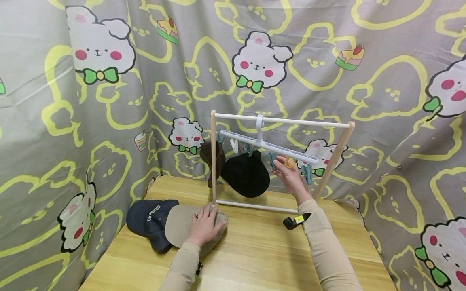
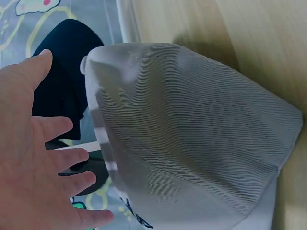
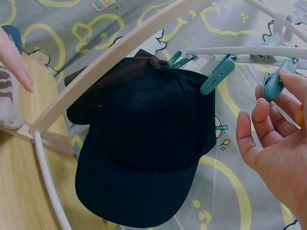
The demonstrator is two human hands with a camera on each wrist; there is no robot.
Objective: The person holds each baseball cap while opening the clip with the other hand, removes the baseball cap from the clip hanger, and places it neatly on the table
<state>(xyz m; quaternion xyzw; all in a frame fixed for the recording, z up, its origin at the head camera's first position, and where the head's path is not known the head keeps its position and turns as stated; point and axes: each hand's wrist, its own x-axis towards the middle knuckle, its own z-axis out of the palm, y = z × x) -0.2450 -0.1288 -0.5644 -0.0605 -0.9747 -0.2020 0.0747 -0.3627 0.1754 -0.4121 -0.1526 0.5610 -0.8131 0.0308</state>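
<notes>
My right hand (image 1: pixel 291 178) is raised at the right half of a light grey clip hanger (image 1: pixel 285 150). Its thumb and fingertips pinch a teal clothespin (image 3: pixel 273 87) that hangs from the hanger. My left hand (image 1: pixel 205 227) is over a beige cap (image 1: pixel 178 226) on the table, fingers extended; the left wrist view shows them spread beside the cap's edge. A black cap (image 1: pixel 245 176) hangs brim down from the hanger, a teal clip (image 3: pixel 218 75) at its edge. Behind it hangs a dark brown cap (image 3: pixel 79 103), partly hidden by the rack's post.
The hanger hooks over the top bar (image 1: pixel 309 122) of a wooden rack (image 1: pixel 214 161) on the table (image 1: pixel 262 250). A navy cap (image 1: pixel 140 218) lies left of the beige one. A white clothespin (image 1: pixel 234 145), a yellow one (image 1: pixel 290 162) and another teal one (image 1: pixel 308 174) hang there. Patterned curtains (image 1: pixel 204 24) surround the table.
</notes>
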